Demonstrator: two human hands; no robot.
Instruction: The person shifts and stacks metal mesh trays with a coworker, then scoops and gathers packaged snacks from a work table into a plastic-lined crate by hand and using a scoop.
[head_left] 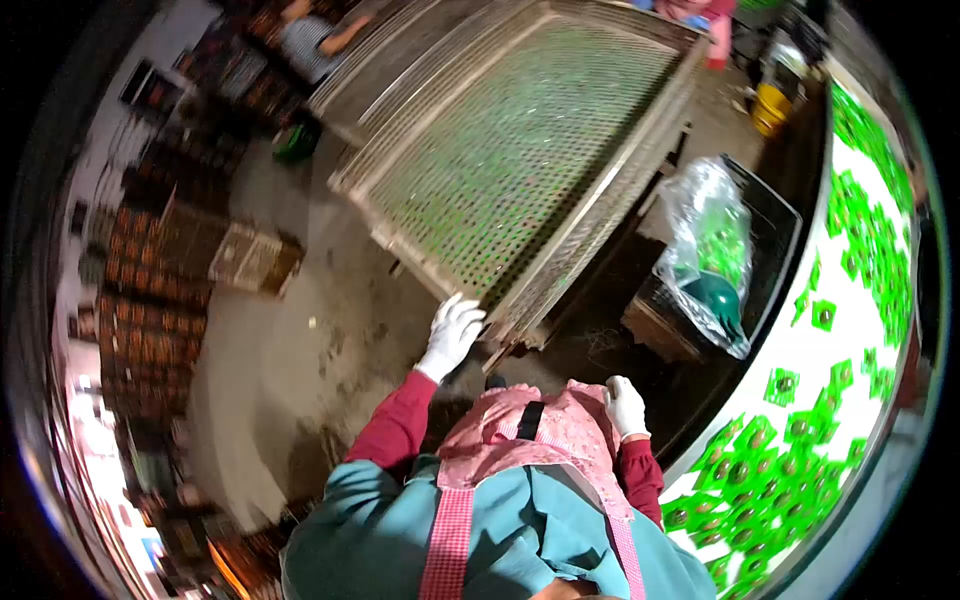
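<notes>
Perforated tray, large and rectangular with a raised metal rim, sits straight ahead of me, its nearest corner reaching down toward my apron. Green bits show across its holed bottom. My left hand, in a white glove, is at that corner with the fingers extended over the edge, not closed around it. My right hand, also gloved in white, is beside the right side of my apron with its fingers bent; I cannot tell whether it holds anything.

To the right, a clear plastic bag with green pieces inside lies over a black tub, a dark green item at its lower end. Past it curves a white surface strewn with bright green squares, many carrying a brown round lump; any print on them is too small to read. A yellow bucket stands beyond the tub. One person in stripes is at the upper left.
</notes>
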